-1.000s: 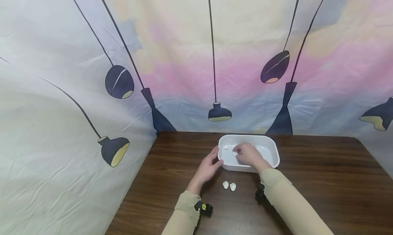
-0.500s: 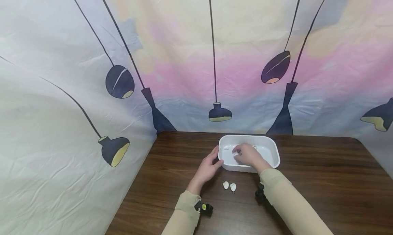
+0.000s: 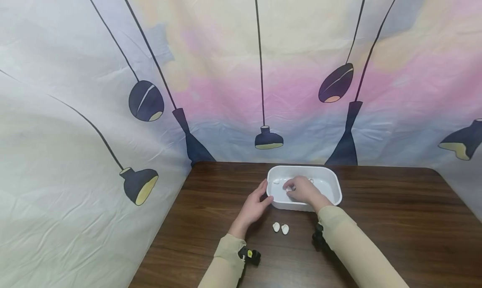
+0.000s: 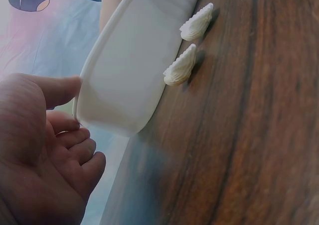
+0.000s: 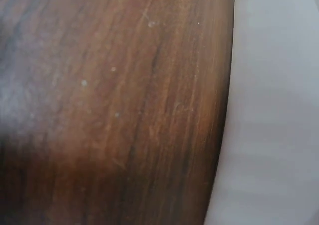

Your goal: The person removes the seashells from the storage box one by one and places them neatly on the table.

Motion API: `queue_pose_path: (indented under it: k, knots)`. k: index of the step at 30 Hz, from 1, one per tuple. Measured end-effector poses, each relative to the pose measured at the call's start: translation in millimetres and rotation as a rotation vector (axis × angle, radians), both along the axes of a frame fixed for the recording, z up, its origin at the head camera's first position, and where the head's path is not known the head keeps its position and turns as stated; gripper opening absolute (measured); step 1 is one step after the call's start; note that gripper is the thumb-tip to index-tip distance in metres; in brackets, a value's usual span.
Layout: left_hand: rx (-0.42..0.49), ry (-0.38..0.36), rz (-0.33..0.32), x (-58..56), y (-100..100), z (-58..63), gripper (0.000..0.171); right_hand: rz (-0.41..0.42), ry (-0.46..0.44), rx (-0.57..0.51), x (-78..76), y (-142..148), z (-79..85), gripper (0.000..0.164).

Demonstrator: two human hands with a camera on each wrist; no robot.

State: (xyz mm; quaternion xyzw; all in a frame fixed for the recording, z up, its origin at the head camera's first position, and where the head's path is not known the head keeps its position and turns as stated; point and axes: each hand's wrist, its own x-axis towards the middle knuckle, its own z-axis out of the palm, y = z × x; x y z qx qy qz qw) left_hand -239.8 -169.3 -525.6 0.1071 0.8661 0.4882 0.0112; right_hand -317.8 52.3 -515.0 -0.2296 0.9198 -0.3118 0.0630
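In the head view, a white rectangular tray (image 3: 327, 187) stands at the back of the table. My left hand (image 3: 253, 207) rests against its left end, thumb at the near corner and fingers along the far part. The left wrist view shows the left thumb (image 4: 62, 90) touching the tray's rim. My right hand (image 3: 304, 191) reaches inside the tray, thumb and fingertips pinching a small white shell (image 3: 288, 189), partly hidden by the fingers. Two ribbed white shells, a left one (image 3: 276, 227) and a right one (image 3: 285, 229), lie side by side on the table before the tray.
Another small white shell (image 3: 276, 181) lies in the tray's left part, and a white piece (image 3: 311, 180) shows behind the right hand. The dark wooden table (image 3: 395, 221) meets a cloth backdrop (image 3: 226, 91) printed with lamps. Only tabletop and tray wall appear in the right wrist view.
The right fingertips have shifted slightly around the shell, and less of it shows. The left hand, the tray and the two shells on the table have stayed in place.
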Motion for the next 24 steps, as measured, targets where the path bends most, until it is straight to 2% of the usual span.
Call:
queue_pose_path:
  k: [6,10,14,20,24]
  knots:
    - [-0.001,-0.007,0.002,0.5,1,-1.1,0.062,-0.063,0.002,-0.246,14.1,5,19.1,0.032]
    - [0.000,-0.004,0.004,0.3,1,0.2,0.063,-0.091,0.029,-0.311,32.6,15,26.0,0.031]
    - [-0.003,0.008,0.008,0.5,2,0.9,0.063,-0.077,0.050,-0.375,55.4,25,20.1,0.028]
    - [-0.001,0.008,-0.005,0.7,3,-0.8,0.063,0.018,0.038,-0.484,93.2,39,10.2,0.024]
    - [0.003,0.012,0.003,-0.3,3,-0.2,0.063,0.054,0.000,-0.467,103.7,44,3.7,0.029]
